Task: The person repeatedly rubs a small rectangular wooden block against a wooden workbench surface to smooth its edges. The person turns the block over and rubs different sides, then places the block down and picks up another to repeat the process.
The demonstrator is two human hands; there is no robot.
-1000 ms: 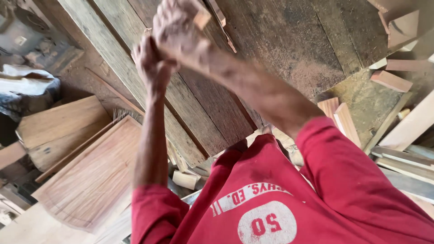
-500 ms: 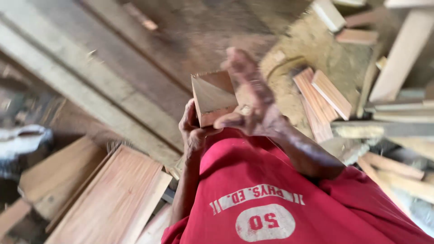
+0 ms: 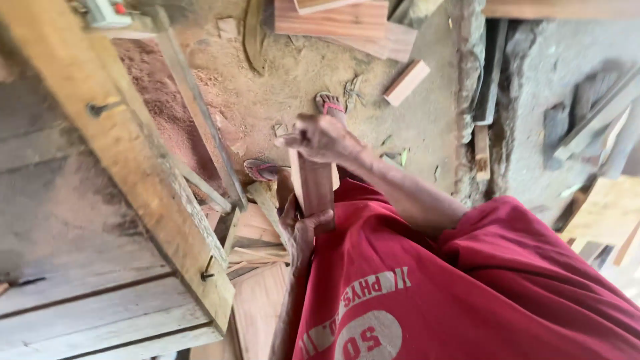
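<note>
Right, both hands are on a short reddish wood block, held upright against the red shirt, above the sawdust floor. The right hand is clamped over the top end, fingers curled round it; the left hand wraps the lower end from below, thumb across the face. Both are closed on the piece, no slack visible. To handle it well, I'd say keep both hands square on the ends so the block doesn't twist, and keep it tucked in near the body, since it looks dense and smooth enough to slide. Obstructions: the heavy timber worktop sits just to the left, its edge beam carrying a protruding bolt near the left forearm, a snag risk in my view. A thin diagonal rail runs below it. Stacked offcuts sit just beside the left hand. Both sandals show directly under the block, so a drop lands on toes. A loose block and boards lie further off on the floor.
</note>
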